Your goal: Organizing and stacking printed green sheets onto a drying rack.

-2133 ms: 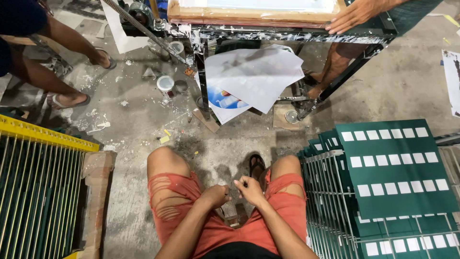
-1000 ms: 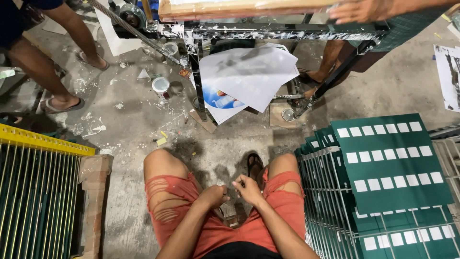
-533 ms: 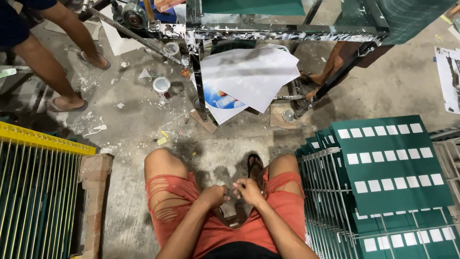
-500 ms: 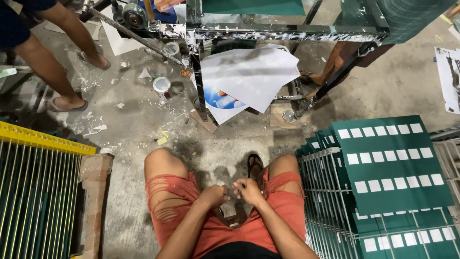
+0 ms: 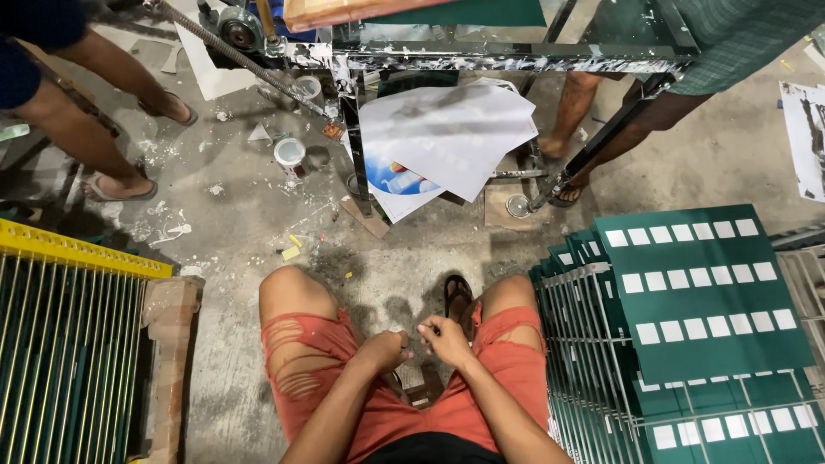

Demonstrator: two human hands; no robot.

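green printed sheets sit stacked on the wire rack, well right of the fingers. left hand curled shut, right hand loosely bent, touching between the knees; possibly holding nothing. reach across steadily.

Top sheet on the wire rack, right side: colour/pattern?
Dark green sheet with rows of small white rectangles, clearest in the head view.
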